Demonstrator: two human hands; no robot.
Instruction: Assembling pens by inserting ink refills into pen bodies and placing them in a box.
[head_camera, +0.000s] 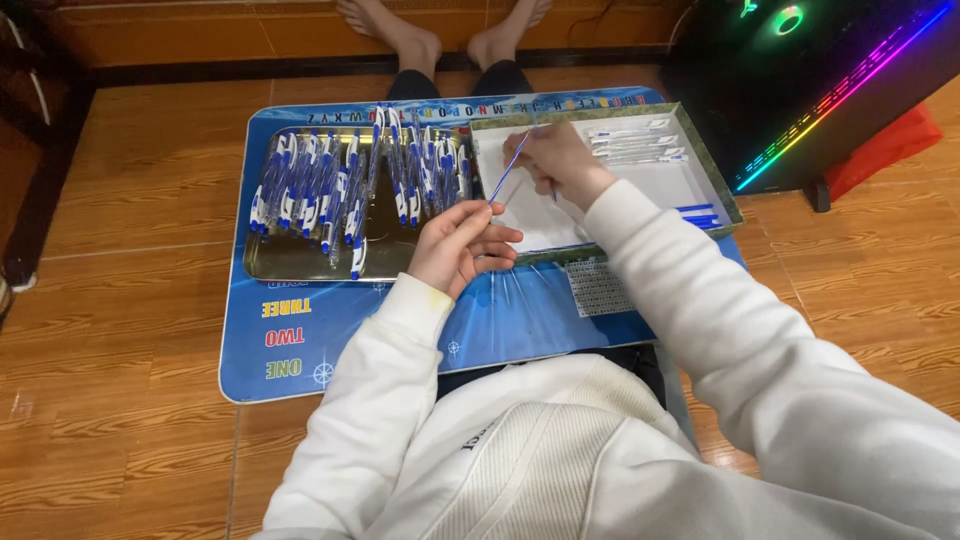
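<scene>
My left hand (460, 245) pinches the lower end of a thin blue pen refill (508, 168) just above the blue mat (300, 330). The refill slants up and right to my right hand (555, 160), whose fingers close on its upper end over the white paper in a shallow green-edged box (735, 205). A metal tray (290, 262) to the left holds several blue-and-white pens (330, 185) laid in rows. A few clear thin tubes (505, 285) lie on the mat under my left hand. More clear tubes (635, 145) and blue refills (697, 213) rest in the box.
A dark computer case (800, 90) with rainbow lights stands at the upper right, a red bag (885, 145) beside it. Another person's bare feet (440, 35) rest beyond the mat. Dark furniture (30, 170) lines the left edge. A small printed grid card (598, 287) lies on the mat.
</scene>
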